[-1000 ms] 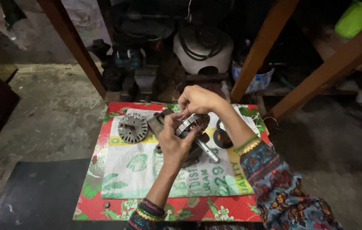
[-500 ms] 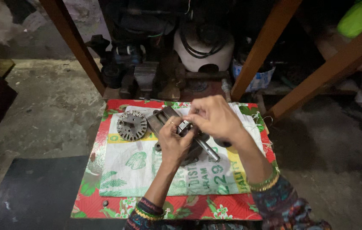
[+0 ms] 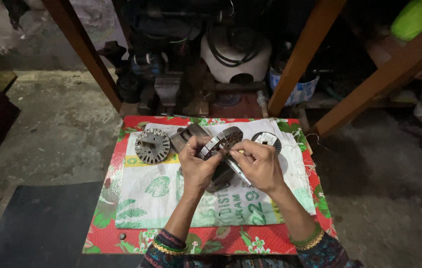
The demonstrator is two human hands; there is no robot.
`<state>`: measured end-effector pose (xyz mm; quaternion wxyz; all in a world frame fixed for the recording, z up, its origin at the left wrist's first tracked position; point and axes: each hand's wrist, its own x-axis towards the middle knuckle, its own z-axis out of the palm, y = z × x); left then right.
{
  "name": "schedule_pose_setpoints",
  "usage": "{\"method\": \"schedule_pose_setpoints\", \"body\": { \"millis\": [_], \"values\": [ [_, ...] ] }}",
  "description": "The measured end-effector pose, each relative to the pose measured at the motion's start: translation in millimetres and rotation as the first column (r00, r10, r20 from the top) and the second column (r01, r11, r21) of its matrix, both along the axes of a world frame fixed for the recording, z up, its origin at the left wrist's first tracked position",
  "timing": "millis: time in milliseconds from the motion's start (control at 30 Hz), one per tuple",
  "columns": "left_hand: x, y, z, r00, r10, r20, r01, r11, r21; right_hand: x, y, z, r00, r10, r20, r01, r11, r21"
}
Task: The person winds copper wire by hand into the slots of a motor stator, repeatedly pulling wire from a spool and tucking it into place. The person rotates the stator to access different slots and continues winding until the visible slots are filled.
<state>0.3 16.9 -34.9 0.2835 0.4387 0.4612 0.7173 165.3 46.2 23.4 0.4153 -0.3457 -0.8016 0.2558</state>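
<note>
Honestly, the risky bit is how small the contact point is. The left hand point(image 3: 197, 166) is wrapped snug around a round slotted metal core point(image 3: 219, 144), held up just above the printed white sack point(image 3: 161, 198) near the middle of the low table. The right hand point(image 3: 259, 166) has its fingertips pinched shut at the core's right edge, on something too small for me to make out, with a shiny metal rod point(image 3: 238, 172) running down beneath it. I can't tell if that rod is gripped or just lying there.

If the left grip loosens, my guess is the core drops onto the dark parts right below it, or the fingers get nicked on those slot edges.

Around it: another toothed core point(image 3: 152, 146) lies flat to the left, a round disc part point(image 3: 266, 140) sits just right and far. The red flowered cloth point(image 3: 116, 238) covers the table. Wooden legs point(image 3: 300, 59) and a white appliance point(image 3: 236, 54) crowd the far side.
</note>
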Motion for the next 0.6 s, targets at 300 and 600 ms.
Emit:
{"method": "schedule_pose_setpoints", "body": {
  "millis": [300, 600],
  "values": [
    [-6, -10, 18, 0.986, -0.141, -0.091, 0.149, 0.985, 0.088, 9, 5, -16, 1.0, 0.009, 0.019, -0.006, 0.991, -0.137],
    [2, -5, 16, 0.995, -0.047, -0.092, 0.049, 0.998, 0.026, 24, 18, -64, 0.975, 0.059, -0.216, -0.119, 0.953, -0.277]
  ]
}}
